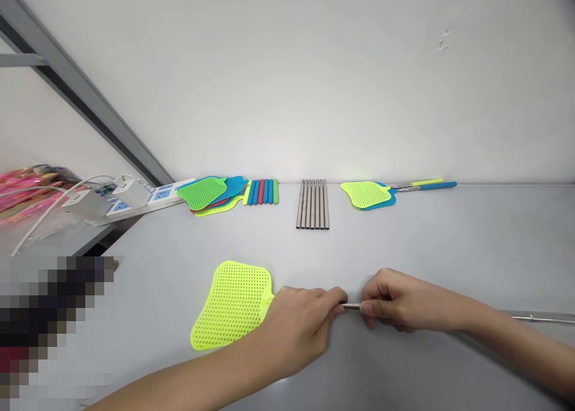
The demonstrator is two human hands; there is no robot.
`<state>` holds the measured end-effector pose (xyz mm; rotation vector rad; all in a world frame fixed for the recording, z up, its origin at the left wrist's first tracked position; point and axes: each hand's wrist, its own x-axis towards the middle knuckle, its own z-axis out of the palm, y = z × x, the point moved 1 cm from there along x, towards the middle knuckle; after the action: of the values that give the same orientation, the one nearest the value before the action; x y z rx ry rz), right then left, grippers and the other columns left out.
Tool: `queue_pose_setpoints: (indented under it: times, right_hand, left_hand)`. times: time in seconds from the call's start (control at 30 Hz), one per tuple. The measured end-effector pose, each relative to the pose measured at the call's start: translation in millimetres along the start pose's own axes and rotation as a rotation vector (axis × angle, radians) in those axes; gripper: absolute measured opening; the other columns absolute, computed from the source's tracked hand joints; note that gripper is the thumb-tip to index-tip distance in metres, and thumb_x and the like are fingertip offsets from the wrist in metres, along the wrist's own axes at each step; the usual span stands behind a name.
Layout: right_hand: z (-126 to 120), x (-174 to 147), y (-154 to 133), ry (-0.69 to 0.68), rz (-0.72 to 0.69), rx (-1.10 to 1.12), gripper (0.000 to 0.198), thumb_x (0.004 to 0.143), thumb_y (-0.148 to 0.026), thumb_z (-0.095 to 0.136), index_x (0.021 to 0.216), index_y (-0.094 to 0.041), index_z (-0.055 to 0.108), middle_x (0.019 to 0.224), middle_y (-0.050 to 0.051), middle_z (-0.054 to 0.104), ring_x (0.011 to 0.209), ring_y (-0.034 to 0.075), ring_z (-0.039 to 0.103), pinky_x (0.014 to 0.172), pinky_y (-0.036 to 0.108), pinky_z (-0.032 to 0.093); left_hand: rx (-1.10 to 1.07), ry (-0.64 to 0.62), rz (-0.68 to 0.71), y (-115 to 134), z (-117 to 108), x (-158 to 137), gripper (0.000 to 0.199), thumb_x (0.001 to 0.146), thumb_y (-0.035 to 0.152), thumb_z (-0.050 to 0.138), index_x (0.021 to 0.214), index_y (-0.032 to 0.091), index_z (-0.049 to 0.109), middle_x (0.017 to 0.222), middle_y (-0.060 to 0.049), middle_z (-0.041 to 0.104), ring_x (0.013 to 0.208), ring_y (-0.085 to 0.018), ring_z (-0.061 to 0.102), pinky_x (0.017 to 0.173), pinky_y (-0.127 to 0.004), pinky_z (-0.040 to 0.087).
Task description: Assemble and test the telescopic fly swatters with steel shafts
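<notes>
A yellow-green fly swatter (231, 303) with a perforated head lies low over the grey table, its head pointing left. My left hand (305, 318) is closed around its neck and the start of its metal rod. Between my two hands a short piece of the metal rod (351, 306) shows. My right hand (395, 300) pinches that rod between thumb and fingers. Beyond my right wrist a thin shiny rod (539, 318) extends to the right edge; whether it belongs to the same swatter is hidden by my arm.
Stacked swatter heads (204, 192) lie at the back left beside a row of coloured handles (264, 192). Several metal tubes (313, 204) stand in a row at the back middle. Two assembled swatters (368, 194) rest back right. A power strip (164, 193) with plugs borders the left.
</notes>
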<state>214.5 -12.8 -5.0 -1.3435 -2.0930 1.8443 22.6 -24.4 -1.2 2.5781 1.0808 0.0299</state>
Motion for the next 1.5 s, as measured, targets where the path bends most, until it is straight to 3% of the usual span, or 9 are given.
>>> queue_pose_setpoints:
  times: [0.27,0.57,0.73,0.97,1.23,1.5]
  right_hand:
    - [5,3,1,0.026,0.007,0.049,0.032,0.079,-0.037,0.043,0.065,-0.012,0.056,0.044,-0.006,0.033,0.035,0.003,0.033,0.033,0.015,0.025]
    - [1,5,0,-0.055,0.078,0.254,0.032,0.076,-0.042,0.048,0.066,-0.013,0.056,0.047,-0.006,0.035,0.033,0.002,0.032,0.029,0.013,0.024]
    - [-2,6,1,-0.117,0.097,0.3,0.035,0.076,-0.046,0.045,0.071,-0.013,0.056,0.046,-0.006,0.039,0.03,0.002,0.034,0.025,0.013,0.021]
    - [-8,7,1,-0.159,0.034,0.418,0.035,0.078,-0.045,0.042,0.08,-0.013,0.056,0.046,-0.007,0.039,0.03,0.003,0.036,0.025,0.013,0.025]
    - [-9,9,4,-0.191,0.038,0.429,0.03,0.079,-0.04,0.044,0.082,-0.013,0.057,0.049,-0.005,0.043,0.032,0.004,0.041,0.027,0.013,0.029]
    - [-11,8,6,-0.212,0.049,0.435,0.032,0.078,-0.041,0.043,0.084,-0.012,0.056,0.049,-0.006,0.043,0.032,0.004,0.042,0.027,0.013,0.032]
  left_hand:
    - [-0.021,0.019,-0.014,3,0,-1,0.022,0.086,0.028,0.024,0.092,0.027,0.046,0.074,0.004,0.062,0.062,-0.014,0.056,0.048,-0.025,0.029]
    - [-0.065,0.019,-0.048,0,-10,3,0.029,0.087,0.033,0.022,0.081,0.022,0.048,0.066,0.003,0.059,0.058,-0.013,0.053,0.05,-0.023,0.029]
    - [0.01,0.015,-0.008,-7,-17,5,0.035,0.086,0.039,0.023,0.068,0.018,0.045,0.061,0.001,0.053,0.053,-0.011,0.047,0.047,-0.023,0.026]
    - [0.128,0.088,-0.042,-20,-30,7,0.037,0.081,0.047,0.033,0.065,0.016,0.045,0.066,-0.002,0.053,0.066,-0.015,0.048,0.057,-0.027,0.032]
    - [-0.066,-0.038,-0.11,-29,-40,-1,0.045,0.084,0.045,0.023,0.061,0.016,0.049,0.062,-0.001,0.051,0.063,-0.012,0.046,0.056,-0.024,0.033]
    - [-0.112,-0.095,-0.112,-39,-41,1,0.051,0.08,0.053,0.024,0.058,0.016,0.049,0.055,0.0,0.048,0.051,-0.01,0.041,0.049,-0.023,0.027]
